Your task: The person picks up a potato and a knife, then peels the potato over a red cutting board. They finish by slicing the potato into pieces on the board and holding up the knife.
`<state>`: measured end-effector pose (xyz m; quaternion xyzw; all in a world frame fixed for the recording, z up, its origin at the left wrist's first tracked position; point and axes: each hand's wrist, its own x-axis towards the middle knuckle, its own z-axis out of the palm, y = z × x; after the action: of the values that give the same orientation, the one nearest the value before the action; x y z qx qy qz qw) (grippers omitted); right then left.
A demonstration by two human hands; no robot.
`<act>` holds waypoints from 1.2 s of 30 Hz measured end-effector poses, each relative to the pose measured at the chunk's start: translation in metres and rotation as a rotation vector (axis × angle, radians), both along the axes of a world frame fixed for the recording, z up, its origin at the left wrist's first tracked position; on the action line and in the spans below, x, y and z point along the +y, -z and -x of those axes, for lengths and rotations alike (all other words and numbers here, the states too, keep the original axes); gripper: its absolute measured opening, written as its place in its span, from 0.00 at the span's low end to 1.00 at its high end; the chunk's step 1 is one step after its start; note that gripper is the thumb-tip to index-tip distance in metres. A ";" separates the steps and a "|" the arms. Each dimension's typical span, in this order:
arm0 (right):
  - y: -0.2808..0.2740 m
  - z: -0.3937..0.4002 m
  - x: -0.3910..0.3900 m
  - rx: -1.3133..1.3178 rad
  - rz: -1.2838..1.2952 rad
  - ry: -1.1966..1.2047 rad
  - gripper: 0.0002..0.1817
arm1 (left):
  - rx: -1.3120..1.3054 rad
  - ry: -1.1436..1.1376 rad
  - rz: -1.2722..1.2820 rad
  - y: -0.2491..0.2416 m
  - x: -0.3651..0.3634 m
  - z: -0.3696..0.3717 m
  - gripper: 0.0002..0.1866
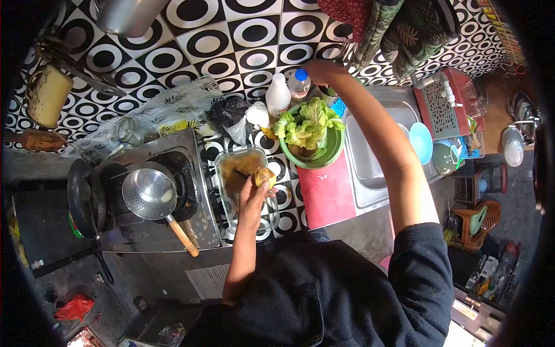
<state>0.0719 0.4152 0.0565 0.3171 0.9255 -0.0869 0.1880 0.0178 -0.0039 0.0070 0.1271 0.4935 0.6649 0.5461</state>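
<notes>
My left hand (252,202) is closed around a roundish yellow-brown potato (265,176), held above a rectangular glass container (274,220) of murky brown water. Stretched toward the tiled wall, my right hand (324,73) is beside a clear bottle with a blue cap (299,85). Its fingers point down and are partly hidden, so what they grip, if anything, does not show. Just below it, a green basin (324,161) holds leafy lettuce (312,124). A white bottle (278,95) stands left of the clear one.
A ladle-like perforated strainer (149,194) lies on the gas stove (139,234) at left, next to a dark wok (84,196). Right of the basin are a red cutting board (328,199) and a metal sink (370,156). Cloths (399,37) hang above. A blue bowl (421,143) sits beyond the sink.
</notes>
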 end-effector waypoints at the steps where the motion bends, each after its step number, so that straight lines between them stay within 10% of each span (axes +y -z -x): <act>1: -0.013 0.000 -0.006 -0.026 -0.022 0.010 0.25 | -0.003 0.002 -0.004 0.002 0.000 0.000 0.21; 36: -0.045 0.013 0.000 -0.191 -0.111 0.065 0.10 | -0.049 -0.007 -0.037 0.011 0.008 0.005 0.19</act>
<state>0.0593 0.4153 0.1015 0.3637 0.8959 -0.0109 0.2548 0.0131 0.0043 -0.0044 0.1194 0.4680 0.6788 0.5531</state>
